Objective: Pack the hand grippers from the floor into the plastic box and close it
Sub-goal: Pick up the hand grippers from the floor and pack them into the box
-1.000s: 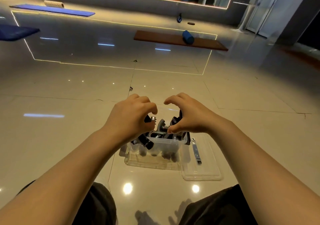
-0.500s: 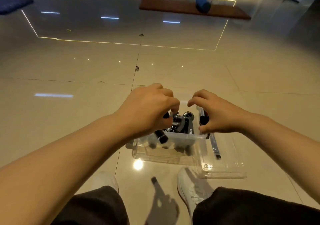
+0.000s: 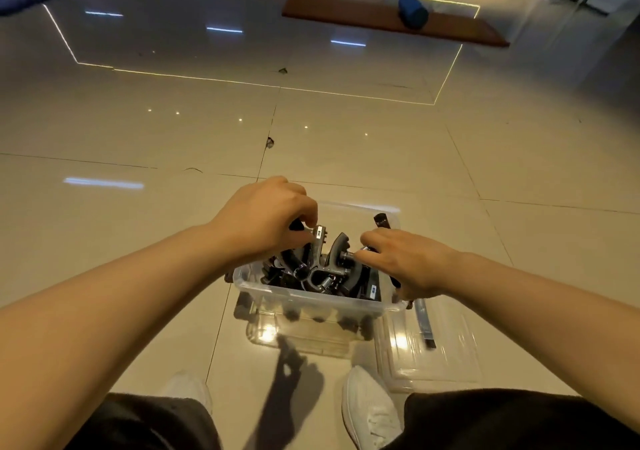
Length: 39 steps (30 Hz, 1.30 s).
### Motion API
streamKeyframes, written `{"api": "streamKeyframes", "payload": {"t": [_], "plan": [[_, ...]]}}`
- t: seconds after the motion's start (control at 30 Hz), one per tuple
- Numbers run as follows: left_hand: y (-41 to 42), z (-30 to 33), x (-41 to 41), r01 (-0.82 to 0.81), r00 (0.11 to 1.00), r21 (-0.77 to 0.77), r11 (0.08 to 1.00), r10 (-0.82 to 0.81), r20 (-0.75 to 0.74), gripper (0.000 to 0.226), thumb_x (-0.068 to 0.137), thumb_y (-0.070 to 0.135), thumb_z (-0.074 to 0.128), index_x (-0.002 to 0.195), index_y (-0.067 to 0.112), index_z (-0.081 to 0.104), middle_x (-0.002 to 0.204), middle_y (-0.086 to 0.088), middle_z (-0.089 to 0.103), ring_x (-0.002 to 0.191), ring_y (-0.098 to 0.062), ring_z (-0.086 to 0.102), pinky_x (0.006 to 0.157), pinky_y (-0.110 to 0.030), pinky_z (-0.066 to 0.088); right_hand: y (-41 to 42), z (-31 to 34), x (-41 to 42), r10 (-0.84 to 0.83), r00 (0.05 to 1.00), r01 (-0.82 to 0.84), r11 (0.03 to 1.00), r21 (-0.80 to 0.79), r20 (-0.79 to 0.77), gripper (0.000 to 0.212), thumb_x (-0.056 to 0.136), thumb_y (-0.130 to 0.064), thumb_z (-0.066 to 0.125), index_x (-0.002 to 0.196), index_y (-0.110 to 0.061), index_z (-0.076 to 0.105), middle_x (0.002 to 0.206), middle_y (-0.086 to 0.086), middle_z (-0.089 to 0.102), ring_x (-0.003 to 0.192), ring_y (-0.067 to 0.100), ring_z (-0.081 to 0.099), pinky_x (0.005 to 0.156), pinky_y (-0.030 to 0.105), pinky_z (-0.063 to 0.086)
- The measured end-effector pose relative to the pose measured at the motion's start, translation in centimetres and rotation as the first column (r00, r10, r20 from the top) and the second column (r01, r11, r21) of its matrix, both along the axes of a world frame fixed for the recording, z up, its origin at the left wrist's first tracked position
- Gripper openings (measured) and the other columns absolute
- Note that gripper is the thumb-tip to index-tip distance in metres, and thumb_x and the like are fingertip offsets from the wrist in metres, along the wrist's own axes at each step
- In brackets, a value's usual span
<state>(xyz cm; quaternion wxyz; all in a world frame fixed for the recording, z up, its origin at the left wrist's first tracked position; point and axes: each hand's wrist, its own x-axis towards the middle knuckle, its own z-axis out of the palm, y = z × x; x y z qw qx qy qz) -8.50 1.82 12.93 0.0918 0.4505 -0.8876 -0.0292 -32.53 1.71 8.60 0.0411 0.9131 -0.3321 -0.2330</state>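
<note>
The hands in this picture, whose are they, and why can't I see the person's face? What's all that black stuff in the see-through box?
The camera sits on the person's head and looks down, so you see what they see: their own arms, dark trousers and white shoes, but no face.

The left hand and the right hand both reach into a clear plastic box standing on the shiny tiled floor. The black and silver things inside are hand grippers, squeeze toys for making hands strong. They are piled up, and some poke above the rim. Each hand's fingers pinch or press one of them, as if pushing the pile down.

The box's lid lies flat on the floor to the right of the box, so the box is not closed yet.
</note>
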Motion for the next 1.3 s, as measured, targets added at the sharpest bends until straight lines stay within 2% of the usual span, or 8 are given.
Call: {"api": "streamKeyframes", "payload": {"t": [0.17,0.37,0.47,0.63,0.8,0.9,1.13,1.3], "plan": [[-3.7,-3.5,0.4,0.179,0.98,-0.162,0.97,-0.161,0.116,0.034,0.091,0.038,0.039,0.086,0.019,0.067,0.084,0.002,0.066,0.084,-0.02,0.059,0.067,-0.036,0.051,-3.8,-4.8,-0.6,0.198,0.978,-0.199,0.98,-0.002,-0.069,0.055,0.078,-0.005,0.064,0.128,-0.011,0.042,0.129,0.013,0.042,0.113,0.028,0.041,0.095,0.036,0.041],[-6.7,-10.7,1.8,0.271,0.962,-0.261,0.926,-0.248,0.117,0.034,0.096,0.036,0.04,0.093,0.015,0.067,0.093,-0.003,0.067,0.093,-0.028,0.058,0.075,-0.042,0.05,-4.9,-11.7,0.0,0.4,0.909,-0.39,0.916,0.093,-0.118,0.047,0.08,-0.003,0.063,0.123,-0.009,0.047,0.136,0.017,0.041,0.126,0.034,0.039,0.11,0.041,0.031],[-7.4,-13.8,2.5,0.25,0.968,-0.259,0.933,-0.247,0.045,0.031,0.096,0.035,0.046,0.091,0.012,0.067,0.091,-0.004,0.066,0.09,-0.028,0.057,0.073,-0.043,0.049,-5.3,-12.9,-0.8,0.282,0.959,-0.283,0.952,0.119,0.026,0.059,0.073,-0.002,0.069,0.127,-0.014,0.048,0.143,0.017,0.039,0.134,0.033,0.036,0.106,0.039,0.039],[-6.9,-16.7,4.0,-0.009,0.982,-0.336,0.942,-0.055,-0.182,0.026,0.088,0.031,0.061,0.086,0.006,0.069,0.086,-0.008,0.067,0.087,-0.03,0.059,0.083,-0.03,0.042,-6.7,-13.6,-1.8,0.04,0.999,-0.041,0.969,0.245,0.007,0.092,0.082,-0.001,0.052,0.149,-0.034,0.0,0.156,0.002,0.014,0.144,0.021,0.01,0.111,0.035,0.031],[-3.8,-20.3,5.6,-0.093,0.98,-0.159,0.983,0.062,-0.189,0.032,0.081,0.034,0.067,0.093,0.005,0.068,0.099,-0.011,0.065,0.106,-0.031,0.057,0.098,-0.029,0.037,-6.5,-15.2,-2.3,0.12,0.98,-0.144,0.979,0.146,0.162,0.088,0.062,0.007,0.066,0.141,-0.023,0.039,0.13,0.007,0.055,0.121,0.027,0.052,0.079,0.043,0.056],[-2.2,-21.1,6.2,-0.183,0.968,-0.071,0.981,0.167,-0.189,0.04,0.08,0.043,0.062,0.097,0.008,0.067,0.105,-0.008,0.062,0.104,-0.024,0.056,0.091,-0.024,0.039,-6.5,-15.3,-2.7,0.127,0.971,-0.152,0.981,0.116,0.201,0.085,0.06,0.011,0.066,0.135,-0.022,0.044,0.125,0.006,0.059,0.116,0.026,0.056,0.07,0.041,0.058],[-2.2,-20.8,5.6,-0.302,0.933,0.003,0.953,0.297,-0.203,0.052,0.072,0.054,0.055,0.101,0.011,0.065,0.117,-0.007,0.057,0.092,-0.026,0.061,0.071,-0.028,0.045,-6.0,-13.7,-1.2,-0.039,0.996,0.058,0.96,0.275,-0.076,0.079,0.084,-0.001,0.05,0.145,-0.034,0.013,0.153,-0.006,0.02,0.143,0.014,0.01,0.107,0.033,0.034],[-1.7,-21.2,5.4,-0.368,0.885,0.063,0.928,0.371,-0.282,0.052,0.067,0.044,0.078,0.104,0.011,0.065,0.119,-0.01,0.058,0.102,-0.029,0.06,0.081,-0.028,0.042,-6.2,-13.8,0.1,-0.211,0.977,0.196,0.928,0.318,0.013,0.065,0.082,-0.023,0.059,0.138,-0.039,0.03,0.142,-0.012,0.036,0.136,0.014,0.028,0.107,0.037,0.032]]}}
